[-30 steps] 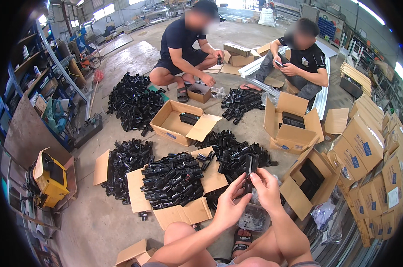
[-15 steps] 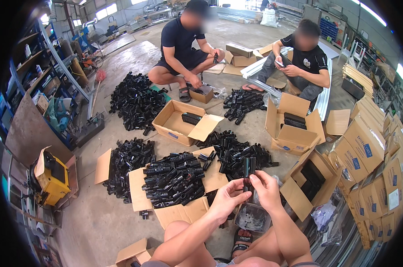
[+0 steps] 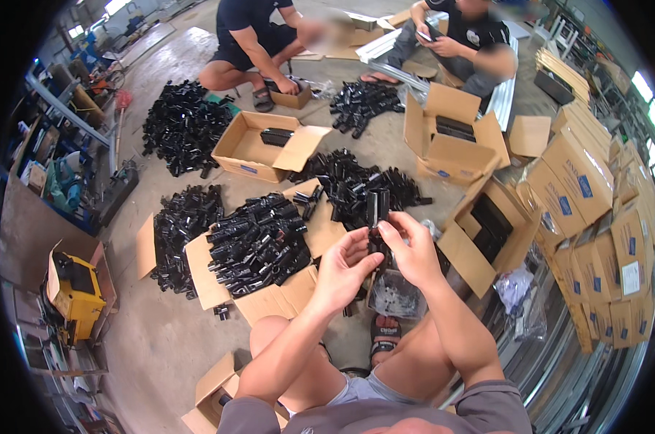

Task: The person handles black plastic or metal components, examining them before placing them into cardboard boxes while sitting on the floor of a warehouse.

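Progress is looking partial: one black part is being handled near the middle of the frame, while many similar dark parts are lying loose, in a far pile at upper left, a near pile at left and a heap over open flaps at centre left. Fewer are sitting in rows in the long box above the centre, and more are resting in the tall box at upper right, so the loose lots are seeming the larger share. Whether the handled part is finished is not showing.

Right grip is pinching the part's lower end between thumb and fingers, holding it upright; left grip is curving half open, its fingertips close by that end, and I cannot tell if it is holding on. Clear tub is standing just below them in the frame.

Against half a second ago, the view is tipping further down: things are sitting higher and farther left, the grey shirt is now showing at the lower edge, and the squatting co-worker is losing their head past the upper edge. The part is still pointing up between both grips
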Available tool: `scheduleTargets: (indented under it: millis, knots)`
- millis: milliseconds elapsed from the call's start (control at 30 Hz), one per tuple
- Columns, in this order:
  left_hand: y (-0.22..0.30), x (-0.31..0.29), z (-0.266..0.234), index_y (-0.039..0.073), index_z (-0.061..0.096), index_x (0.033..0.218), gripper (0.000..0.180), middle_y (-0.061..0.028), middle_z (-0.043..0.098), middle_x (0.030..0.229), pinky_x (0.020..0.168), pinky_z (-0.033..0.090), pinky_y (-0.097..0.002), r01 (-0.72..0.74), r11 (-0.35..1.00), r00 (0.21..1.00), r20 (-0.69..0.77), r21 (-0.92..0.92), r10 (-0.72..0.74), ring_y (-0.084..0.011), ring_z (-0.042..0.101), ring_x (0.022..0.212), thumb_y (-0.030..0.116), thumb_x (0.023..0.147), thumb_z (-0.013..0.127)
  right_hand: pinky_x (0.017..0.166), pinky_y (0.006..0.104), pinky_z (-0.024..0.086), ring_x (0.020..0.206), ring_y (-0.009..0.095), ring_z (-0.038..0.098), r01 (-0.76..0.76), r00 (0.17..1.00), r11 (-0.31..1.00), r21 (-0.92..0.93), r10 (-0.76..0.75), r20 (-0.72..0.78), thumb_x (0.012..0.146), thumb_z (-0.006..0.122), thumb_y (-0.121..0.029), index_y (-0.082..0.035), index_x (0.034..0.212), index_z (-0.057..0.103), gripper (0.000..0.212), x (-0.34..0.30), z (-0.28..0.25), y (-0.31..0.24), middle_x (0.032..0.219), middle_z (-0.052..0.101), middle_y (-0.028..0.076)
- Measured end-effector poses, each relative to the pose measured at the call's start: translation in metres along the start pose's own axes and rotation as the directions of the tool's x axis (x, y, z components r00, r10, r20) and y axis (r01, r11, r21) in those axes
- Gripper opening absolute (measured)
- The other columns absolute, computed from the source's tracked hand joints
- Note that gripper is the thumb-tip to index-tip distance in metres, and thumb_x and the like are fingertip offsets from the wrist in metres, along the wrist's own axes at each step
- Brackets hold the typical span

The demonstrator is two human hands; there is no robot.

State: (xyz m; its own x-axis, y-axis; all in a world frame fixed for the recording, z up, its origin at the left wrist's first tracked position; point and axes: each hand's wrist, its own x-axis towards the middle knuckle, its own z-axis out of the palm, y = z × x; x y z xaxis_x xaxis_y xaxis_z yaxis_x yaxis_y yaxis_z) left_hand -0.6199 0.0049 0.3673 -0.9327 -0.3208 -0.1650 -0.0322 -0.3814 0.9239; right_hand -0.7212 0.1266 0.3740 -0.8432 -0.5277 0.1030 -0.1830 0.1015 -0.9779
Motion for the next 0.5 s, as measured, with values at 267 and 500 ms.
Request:
scheduleTargets:
  millis: [267, 500]
  knots:
    - [0.001, 0.001, 0.003, -0.010, 0.048, 0.134, 0.055, -0.0132, 0.064, 0.116, 0.093, 0.054, -0.0292, -0.045, 0.993, 0.998, 0.057, 0.113, 0.038, -0.0163, 0.064, 0.105, -0.005, 0.085, 0.071, 0.073, 0.0243, 0.049, 0.081, 0.007, 0.061, -0.051, 0.998, 0.976, 0.210, 0.040, 0.057, 0.093, 0.070, -0.021, 0.000, 0.108, 0.067, 0.027, 0.004, -0.010, -0.002, 0.090, 0.069, 0.003]
    - [0.003, 0.002, -0.004, -0.005, 0.049, 0.134, 0.059, -0.0140, 0.064, 0.117, 0.095, 0.053, -0.0319, -0.074, 0.962, 0.996, 0.065, 0.262, 0.059, -0.0178, 0.064, 0.107, 0.004, 0.083, 0.078, 0.072, 0.0221, 0.047, 0.081, 0.004, 0.057, -0.075, 0.997, 0.958, 0.276, 0.076, 0.008, 0.095, 0.068, -0.019, 0.000, 0.105, 0.066, 0.022, 0.005, -0.001, -0.002, 0.090, 0.065, -0.001]
